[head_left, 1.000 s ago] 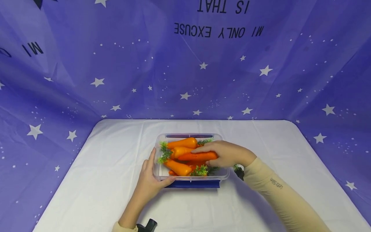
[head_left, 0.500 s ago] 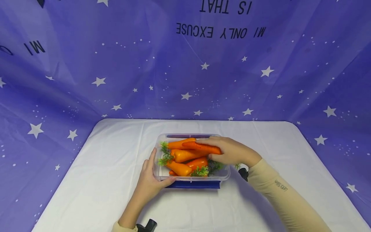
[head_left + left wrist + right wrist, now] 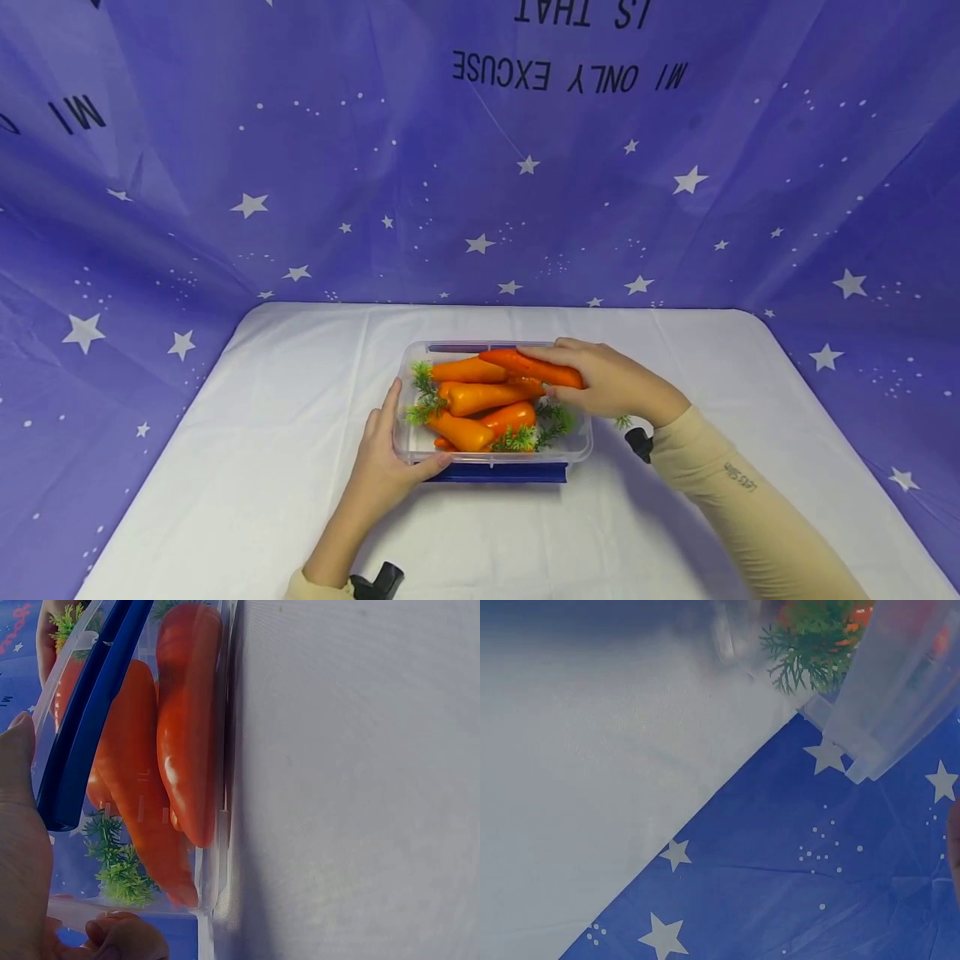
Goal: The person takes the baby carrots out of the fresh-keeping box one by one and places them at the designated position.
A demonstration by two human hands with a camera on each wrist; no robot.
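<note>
A clear plastic food container (image 3: 579, 455) with blue latches (image 3: 498, 473) holds several orange carrots (image 3: 491, 398) with green leafy tops. My left hand (image 3: 378, 467) grips its front left corner, fingers along the left wall and thumb at the front rim. My right hand (image 3: 618, 382) holds a redder carrot (image 3: 536, 367) raised over the back right part of the container; a bit of green leaf (image 3: 623, 422) shows below the wrist. Through the wall in the left wrist view, carrots (image 3: 189, 727) lie against the bottom. Only a sliver of the right hand (image 3: 954, 844) appears in the right wrist view.
The container stands on a table with a white cloth (image 3: 255, 467). A purple-blue curtain (image 3: 480, 200) with white stars and lettering rises behind the table and along both sides. Black camera mounts (image 3: 378, 581) sit on the wrists.
My right hand has lifted the redder carrot off the others, moving it up and away toward the back right of the container. The left hand keeps its grip on the container.
</note>
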